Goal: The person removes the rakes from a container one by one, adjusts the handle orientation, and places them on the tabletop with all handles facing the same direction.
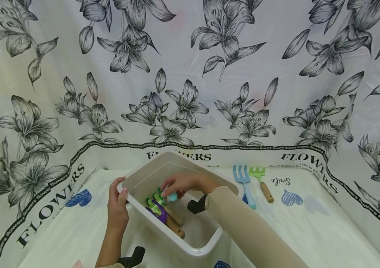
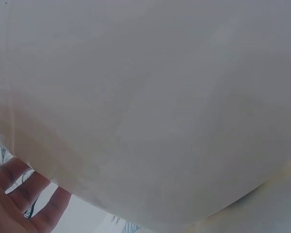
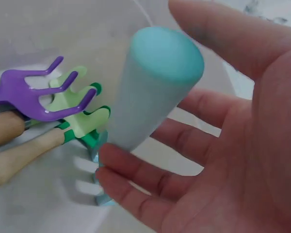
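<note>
One tilted, pale-blue, teal-ended handle (image 3: pixel 153 92) touches the spread right hand (image 1: pixel 182 182) — left hand (image 1: pixel 118 203) gripping the white bin (image 1: pixel 198 252).

Pale fabric backdrop (image 1: pixel 180 59), hung in soft folds and printed with black-and-white lilies (image 1: pixel 225 37), across the full width of the head view. Below, a narrow black band (image 1: pixel 163 144) of repeated small "flowers" lettering, then larger "FLOWERS" capitals (image 1: pixel 52 203) along the left, back and right. In front, a pale cloth-covered surface (image 1: pixel 330 238) with blue hearts (image 1: pixel 292 197) and the script word "Smile" (image 1: pixel 280 181), under soft, diffuse light.
</note>
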Motion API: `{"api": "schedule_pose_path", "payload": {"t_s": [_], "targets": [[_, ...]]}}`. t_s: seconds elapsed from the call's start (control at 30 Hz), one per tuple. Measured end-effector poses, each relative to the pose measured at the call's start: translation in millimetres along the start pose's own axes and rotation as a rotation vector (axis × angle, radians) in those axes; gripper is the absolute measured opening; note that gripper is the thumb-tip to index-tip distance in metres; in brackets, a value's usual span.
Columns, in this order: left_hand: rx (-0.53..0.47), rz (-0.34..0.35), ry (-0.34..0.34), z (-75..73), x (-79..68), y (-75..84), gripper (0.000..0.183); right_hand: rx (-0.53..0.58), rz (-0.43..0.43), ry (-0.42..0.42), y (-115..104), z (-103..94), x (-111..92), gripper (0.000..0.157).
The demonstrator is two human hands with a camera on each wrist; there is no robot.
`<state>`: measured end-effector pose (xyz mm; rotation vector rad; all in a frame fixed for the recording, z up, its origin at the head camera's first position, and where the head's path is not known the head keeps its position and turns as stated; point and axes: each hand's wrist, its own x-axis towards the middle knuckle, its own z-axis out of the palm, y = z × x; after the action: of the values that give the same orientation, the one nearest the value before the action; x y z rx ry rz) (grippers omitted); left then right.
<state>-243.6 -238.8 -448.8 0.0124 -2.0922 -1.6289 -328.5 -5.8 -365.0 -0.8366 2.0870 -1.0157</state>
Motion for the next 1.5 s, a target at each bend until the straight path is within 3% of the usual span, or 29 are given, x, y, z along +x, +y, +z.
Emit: {"api": "schedule_pose_path", "payload": {"t_s": [0.23,0.53,0.7,1.13,1.5], "targets": [[-0.007,0.006,-0.002,0.2,-0.1,-0.5,0.045,0.042,-0.042,0.099,-1,-4.8,2,0.031],[-0.003,-0.002,-0.005,0.6,0.4,-0.6,0.045,0.195,-0.029,0.426,-3,-12.6,1,0.025],[-0.003,-0.008,-0.010,0.0,0.0,-0.4,0.044,0.241,-0.039,0.551,-4,-15.8,-1,0.021],[0.003,-0.010,-0.005,-0.3,-1.1,-1.1,0.046,0.332,-0.134,0.723,-8,-19.8,-4,0.029],[0.009,-0.001,-0.007,-0.1,-1.6,0.2,0.045,0.462,-0.318,0.782,-14,-27.1,-13,0.034]]}}
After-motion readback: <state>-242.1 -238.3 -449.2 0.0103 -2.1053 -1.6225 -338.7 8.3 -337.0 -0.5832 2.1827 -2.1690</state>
